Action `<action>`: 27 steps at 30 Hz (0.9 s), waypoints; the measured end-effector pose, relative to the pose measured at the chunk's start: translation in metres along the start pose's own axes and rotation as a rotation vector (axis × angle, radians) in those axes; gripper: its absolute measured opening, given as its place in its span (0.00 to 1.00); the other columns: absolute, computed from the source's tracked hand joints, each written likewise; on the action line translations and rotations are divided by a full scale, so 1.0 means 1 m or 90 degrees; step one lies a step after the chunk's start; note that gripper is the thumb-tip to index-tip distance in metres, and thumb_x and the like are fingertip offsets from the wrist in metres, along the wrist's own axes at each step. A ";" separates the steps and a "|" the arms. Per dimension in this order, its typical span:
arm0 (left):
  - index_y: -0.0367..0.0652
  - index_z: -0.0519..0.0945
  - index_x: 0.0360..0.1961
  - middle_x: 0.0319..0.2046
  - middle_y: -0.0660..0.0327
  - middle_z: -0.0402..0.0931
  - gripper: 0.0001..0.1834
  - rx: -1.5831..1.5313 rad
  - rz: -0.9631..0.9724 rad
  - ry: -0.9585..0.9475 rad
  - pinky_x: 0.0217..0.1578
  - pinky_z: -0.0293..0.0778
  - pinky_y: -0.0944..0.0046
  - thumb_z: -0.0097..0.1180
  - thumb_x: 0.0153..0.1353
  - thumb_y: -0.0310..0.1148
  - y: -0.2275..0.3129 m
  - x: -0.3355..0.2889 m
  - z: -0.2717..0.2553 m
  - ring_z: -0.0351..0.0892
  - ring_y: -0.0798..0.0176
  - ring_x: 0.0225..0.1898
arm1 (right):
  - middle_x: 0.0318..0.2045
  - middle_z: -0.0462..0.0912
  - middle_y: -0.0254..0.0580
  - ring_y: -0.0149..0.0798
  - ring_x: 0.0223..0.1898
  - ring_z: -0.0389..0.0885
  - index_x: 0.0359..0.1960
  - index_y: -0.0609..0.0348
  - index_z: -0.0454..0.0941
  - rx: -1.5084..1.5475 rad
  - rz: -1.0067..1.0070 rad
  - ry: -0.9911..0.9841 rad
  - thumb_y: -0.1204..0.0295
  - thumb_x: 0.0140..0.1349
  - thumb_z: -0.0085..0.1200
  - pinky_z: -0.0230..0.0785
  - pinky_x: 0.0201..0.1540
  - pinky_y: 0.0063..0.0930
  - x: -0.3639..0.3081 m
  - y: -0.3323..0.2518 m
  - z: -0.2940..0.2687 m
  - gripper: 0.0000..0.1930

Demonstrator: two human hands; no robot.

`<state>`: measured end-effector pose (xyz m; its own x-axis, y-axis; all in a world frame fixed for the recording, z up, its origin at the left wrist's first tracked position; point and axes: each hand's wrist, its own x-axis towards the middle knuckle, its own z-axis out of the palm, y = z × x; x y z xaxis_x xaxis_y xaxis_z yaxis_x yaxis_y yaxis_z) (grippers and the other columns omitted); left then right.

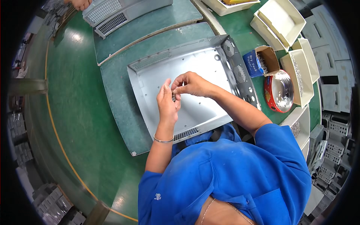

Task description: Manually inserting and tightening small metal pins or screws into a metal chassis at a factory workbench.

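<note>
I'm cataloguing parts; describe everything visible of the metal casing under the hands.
The metal casing is a shallow, silvery box, open side up, its floor dotted with marks. Vents pierce its near and far walls; the right is dark and perforated. It lies on the green table, below left hand and right hand.

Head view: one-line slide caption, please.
Left hand and right hand meet at a small item above a grey metal casing.

On the matt, lightly scuffed green worktop (117,103), the open casing (208,77) is smooth sheet metal with a satin sheen. Toward the left edge of the right-hand worktop (243,36), a round tin (267,92) pairs glossy red outside with bright metal inside, beside a printed cardboard box (249,64); along its right edge, the bins (282,18) look like smooth plastic.
</note>
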<state>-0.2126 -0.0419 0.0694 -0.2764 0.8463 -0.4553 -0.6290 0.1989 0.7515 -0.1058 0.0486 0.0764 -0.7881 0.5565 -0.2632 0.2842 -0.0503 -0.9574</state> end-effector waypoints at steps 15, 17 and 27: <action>0.38 0.70 0.35 0.21 0.64 0.66 0.12 -0.191 -0.060 -0.050 0.11 0.55 0.78 0.42 0.62 0.36 0.001 0.010 -0.016 0.59 0.76 0.14 | 0.25 0.78 0.32 0.17 0.18 0.64 0.27 0.58 0.74 0.283 0.038 0.118 0.76 0.54 0.52 0.51 0.16 0.10 0.009 0.003 0.006 0.01; 0.38 0.70 0.34 0.21 0.64 0.66 0.11 -0.200 -0.066 -0.054 0.11 0.54 0.78 0.43 0.62 0.36 0.000 0.011 -0.017 0.59 0.76 0.14 | 0.24 0.77 0.31 0.16 0.17 0.62 0.27 0.57 0.74 0.324 0.072 0.117 0.75 0.53 0.53 0.48 0.15 0.09 0.010 0.005 0.002 0.01; 0.37 0.70 0.33 0.21 0.63 0.68 0.08 -0.132 -0.058 -0.028 0.10 0.54 0.78 0.44 0.61 0.32 0.000 0.014 -0.022 0.60 0.76 0.14 | 0.19 0.72 0.27 0.16 0.15 0.60 0.26 0.54 0.74 0.309 0.149 0.163 0.72 0.52 0.54 0.48 0.14 0.10 0.021 0.025 -0.007 0.03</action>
<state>-0.2328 -0.0406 0.0524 -0.1825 0.8514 -0.4917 -0.7869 0.1733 0.5922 -0.1113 0.0649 0.0476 -0.5610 0.6636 -0.4950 0.1050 -0.5361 -0.8376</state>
